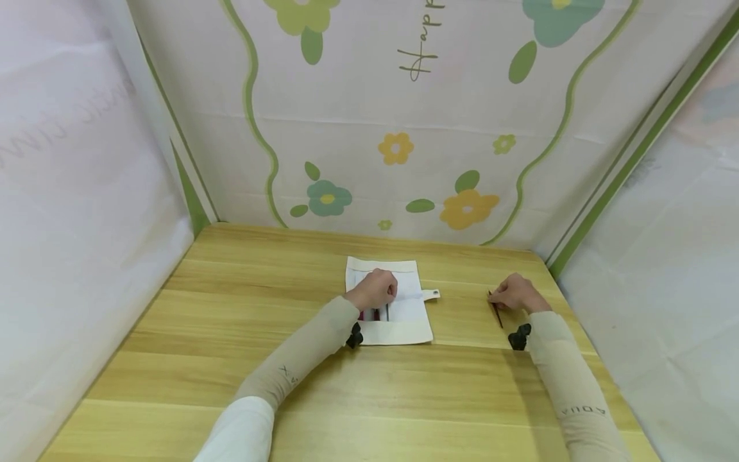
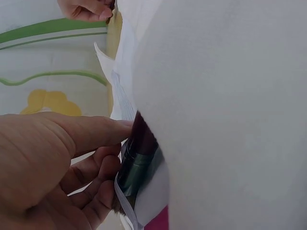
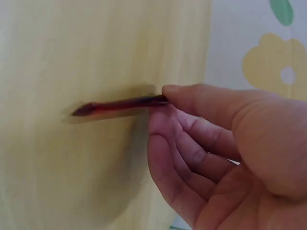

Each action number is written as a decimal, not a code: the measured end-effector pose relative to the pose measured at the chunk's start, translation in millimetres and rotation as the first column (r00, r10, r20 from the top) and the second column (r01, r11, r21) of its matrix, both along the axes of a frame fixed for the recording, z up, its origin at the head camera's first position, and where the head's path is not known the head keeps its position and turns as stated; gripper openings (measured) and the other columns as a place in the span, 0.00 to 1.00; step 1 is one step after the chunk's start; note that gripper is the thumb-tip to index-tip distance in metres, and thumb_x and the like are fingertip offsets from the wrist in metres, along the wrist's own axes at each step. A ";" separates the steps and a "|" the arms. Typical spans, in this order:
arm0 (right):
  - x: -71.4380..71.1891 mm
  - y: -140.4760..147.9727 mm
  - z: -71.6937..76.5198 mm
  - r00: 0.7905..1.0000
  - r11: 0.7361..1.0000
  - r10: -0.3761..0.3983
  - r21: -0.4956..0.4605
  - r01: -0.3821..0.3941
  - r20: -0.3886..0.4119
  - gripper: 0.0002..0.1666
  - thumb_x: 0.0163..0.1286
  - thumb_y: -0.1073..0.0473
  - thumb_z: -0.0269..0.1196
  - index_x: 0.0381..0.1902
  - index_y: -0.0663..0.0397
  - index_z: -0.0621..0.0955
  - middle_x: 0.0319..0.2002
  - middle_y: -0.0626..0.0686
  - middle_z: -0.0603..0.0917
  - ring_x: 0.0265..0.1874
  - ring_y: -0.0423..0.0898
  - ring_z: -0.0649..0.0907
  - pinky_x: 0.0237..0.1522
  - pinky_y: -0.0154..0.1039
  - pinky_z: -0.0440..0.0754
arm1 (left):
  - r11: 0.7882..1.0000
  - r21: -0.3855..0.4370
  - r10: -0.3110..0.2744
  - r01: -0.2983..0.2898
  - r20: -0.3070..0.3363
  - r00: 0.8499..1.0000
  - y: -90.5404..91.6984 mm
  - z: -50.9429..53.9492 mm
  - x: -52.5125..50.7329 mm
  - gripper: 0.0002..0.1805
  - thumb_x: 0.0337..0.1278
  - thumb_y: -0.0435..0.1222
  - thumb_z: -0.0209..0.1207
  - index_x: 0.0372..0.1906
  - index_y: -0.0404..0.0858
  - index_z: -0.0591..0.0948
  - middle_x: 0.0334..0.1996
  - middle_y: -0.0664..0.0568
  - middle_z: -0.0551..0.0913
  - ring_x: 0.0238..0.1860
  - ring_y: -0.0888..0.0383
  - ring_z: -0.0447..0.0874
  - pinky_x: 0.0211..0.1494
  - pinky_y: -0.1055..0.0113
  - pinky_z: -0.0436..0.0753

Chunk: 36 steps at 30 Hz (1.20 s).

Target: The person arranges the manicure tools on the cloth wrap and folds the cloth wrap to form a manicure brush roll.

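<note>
A white makeup brush case (image 1: pixel 398 332) lies unfolded on the table, its snap tab (image 1: pixel 431 294) pointing right. My left hand (image 1: pixel 374 289) is over its middle. In the left wrist view, that hand's thumb and curled fingers are at a makeup brush (image 2: pixel 136 165) with a dark ferrule and wine-red handle. The handle runs under the case's white flap (image 2: pixel 230 115), which hides much of that view. Off to the right, my right hand (image 1: pixel 515 293) pinches a slim dark red makeup brush (image 3: pixel 120 104) near one end, just above the table. Its pinched end is hidden by the fingers.
The wooden table (image 1: pixel 242 276) carries the case, with a back wall of flower-printed cloth (image 1: pixel 346 141) behind it. White cloth walls stand at left (image 1: pixel 86 192) and right (image 1: pixel 658 256). Inside the case, a pink-red item (image 2: pixel 158 220) is partly visible.
</note>
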State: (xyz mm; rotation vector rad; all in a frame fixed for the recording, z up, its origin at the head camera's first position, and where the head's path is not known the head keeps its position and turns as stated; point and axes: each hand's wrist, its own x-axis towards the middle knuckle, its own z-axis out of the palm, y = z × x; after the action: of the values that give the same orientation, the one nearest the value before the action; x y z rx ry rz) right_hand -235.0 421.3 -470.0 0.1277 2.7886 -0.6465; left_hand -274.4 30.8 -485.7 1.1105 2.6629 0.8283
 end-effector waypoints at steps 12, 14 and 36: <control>-21.9 -43.2 28.5 0.995 0.993 0.093 -0.065 -0.095 -0.030 0.19 0.76 0.55 0.64 0.26 0.60 0.87 0.23 0.53 0.88 0.24 0.46 0.82 0.38 0.38 0.78 | 1.000 0.020 -0.011 0.011 -0.004 1.000 -1.8 -3.0 -2.5 0.13 0.69 0.24 0.59 0.28 0.33 0.88 0.23 0.53 0.81 0.26 0.61 0.68 0.38 0.69 0.72; -26.5 -55.1 33.3 0.994 0.991 0.109 -0.081 -0.111 -0.027 0.20 0.77 0.55 0.63 0.25 0.58 0.85 0.21 0.51 0.86 0.23 0.44 0.80 0.40 0.38 0.78 | 1.000 0.024 -0.018 0.018 -0.008 1.000 -1.8 -3.1 -2.2 0.14 0.70 0.24 0.58 0.27 0.32 0.88 0.21 0.54 0.79 0.25 0.61 0.66 0.38 0.69 0.71; -66.5 -186.4 20.2 0.986 0.828 0.083 -0.541 -0.150 -0.146 0.20 0.78 0.57 0.64 0.58 0.67 0.85 0.58 0.67 0.87 0.51 0.60 0.90 0.58 0.56 0.87 | 1.000 0.011 -0.017 0.017 0.012 1.000 -2.8 -3.6 -5.6 0.11 0.71 0.27 0.60 0.31 0.34 0.88 0.25 0.50 0.84 0.24 0.63 0.72 0.37 0.70 0.74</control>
State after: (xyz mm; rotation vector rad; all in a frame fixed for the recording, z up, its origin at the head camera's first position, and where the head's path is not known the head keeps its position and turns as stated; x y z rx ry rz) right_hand -301.4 234.9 -449.8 -0.2043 2.5582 -1.4299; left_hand -280.0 28.0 -489.3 1.1251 2.6382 0.8451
